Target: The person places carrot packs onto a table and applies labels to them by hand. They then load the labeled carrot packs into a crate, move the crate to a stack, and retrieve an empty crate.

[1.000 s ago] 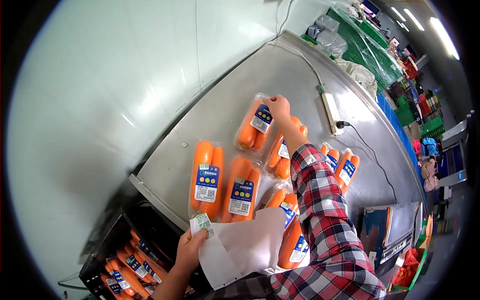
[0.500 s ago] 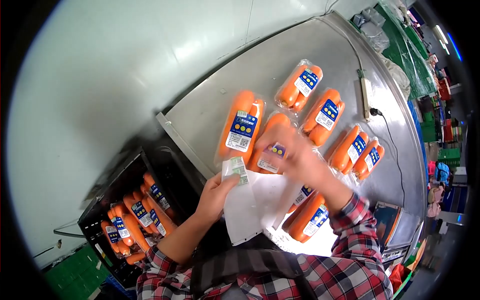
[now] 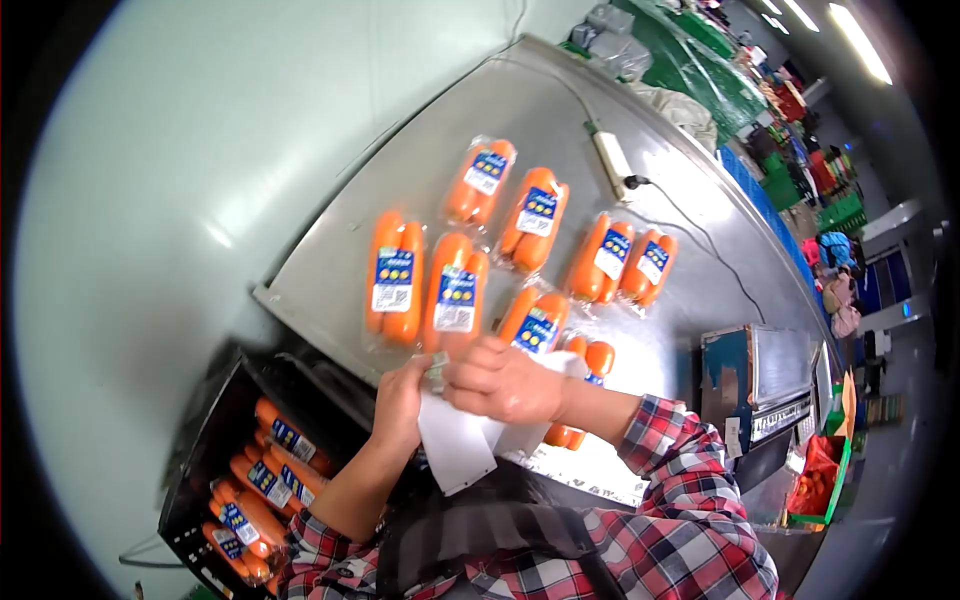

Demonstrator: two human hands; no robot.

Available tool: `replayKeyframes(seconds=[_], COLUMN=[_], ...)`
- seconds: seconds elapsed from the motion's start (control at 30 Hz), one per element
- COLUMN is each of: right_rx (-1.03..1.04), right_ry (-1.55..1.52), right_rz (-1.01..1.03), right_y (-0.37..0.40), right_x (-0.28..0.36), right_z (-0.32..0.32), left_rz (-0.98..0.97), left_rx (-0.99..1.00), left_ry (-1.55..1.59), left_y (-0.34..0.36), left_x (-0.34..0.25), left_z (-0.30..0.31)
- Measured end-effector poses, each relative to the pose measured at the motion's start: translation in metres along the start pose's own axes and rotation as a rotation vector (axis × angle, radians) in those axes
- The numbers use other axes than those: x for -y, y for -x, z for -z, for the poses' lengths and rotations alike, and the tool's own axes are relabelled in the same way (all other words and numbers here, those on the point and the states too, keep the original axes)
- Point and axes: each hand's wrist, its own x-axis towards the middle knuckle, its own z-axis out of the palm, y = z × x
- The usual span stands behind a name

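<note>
My left hand [image 3: 402, 408] grips the edge of a white backing sheet of stickers [image 3: 455, 440], thumb on top, just in front of the table edge. My right hand [image 3: 510, 385] is closed at the same sheet, its fingertips pinched by a small pale-green sticker [image 3: 437, 368]; whether the sticker is between them is hard to see. Just beyond the hands lie clear-wrapped carrot packs with blue-and-white labels: one pack [image 3: 455, 300] straight ahead, another [image 3: 395, 280] left of it, and a third [image 3: 533, 320] partly behind my right hand.
More carrot packs [image 3: 535, 220] lie across the metal table [image 3: 350, 215]. A black crate [image 3: 190, 480] at lower left holds several packs. A power strip [image 3: 610, 160] with a cable lies toward the far side, and a boxy machine [image 3: 755, 375] stands at right.
My right hand has moved from over a carrot pack back to the sticker sheet beside my left hand. That pack is now uncovered. The whole view has shifted, putting the packs further left.
</note>
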Motion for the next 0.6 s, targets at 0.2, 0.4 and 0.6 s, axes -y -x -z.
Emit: replayKeyframes(seconds=[0.2, 0.4, 0.6], right_rx=[-0.478, -0.685, -0.442], right_ry=[-0.517, -0.183, 0.085], right_rz=[-1.214, -1.47, -1.587], right_y=[0.046, 0.101, 0.087], right_x=[-0.093, -0.255, -0.271], right_z=[-0.011, -0.03, -0.042], left_rz=[0.051, 0.081, 0.062], left_rx=[0.066, 0.031, -0.006], left_ry=[-0.154, -0.191, -0.136], left_y=[-0.018, -0.018, -0.021], left_x=[0.012, 0.016, 0.008], left_z=[-0.022, -0.039, -0.045])
